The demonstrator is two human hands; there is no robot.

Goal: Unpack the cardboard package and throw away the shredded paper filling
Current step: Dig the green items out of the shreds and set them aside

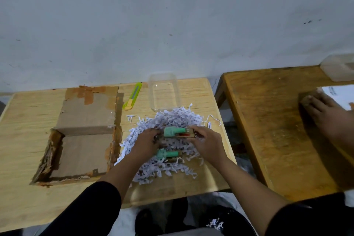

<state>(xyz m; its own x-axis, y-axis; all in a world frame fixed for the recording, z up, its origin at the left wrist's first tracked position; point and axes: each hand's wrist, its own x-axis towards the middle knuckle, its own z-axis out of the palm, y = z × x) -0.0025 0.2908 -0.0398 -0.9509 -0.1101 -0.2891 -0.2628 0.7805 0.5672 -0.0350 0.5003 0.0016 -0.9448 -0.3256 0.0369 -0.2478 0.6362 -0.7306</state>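
Observation:
An opened cardboard box [82,151] lies empty on the left of the light wooden table [24,140], its lid flap folded back. To its right is a heap of white shredded paper [178,117]. My right hand [205,140] grips a green-capped item on a cardboard backing [177,132] just above the heap. My left hand [146,141] rests in the paper with its fingers at that item's left end. A second green-capped item [167,154] lies on the paper between my hands.
A green and yellow utility knife [133,96] and a clear plastic container [164,92] lie behind the heap. Some shreds [216,223] lie on my lap. A darker wooden table [277,130] stands at the right with another person's foot [325,113], a white sheet [339,94] and a clear box [339,66].

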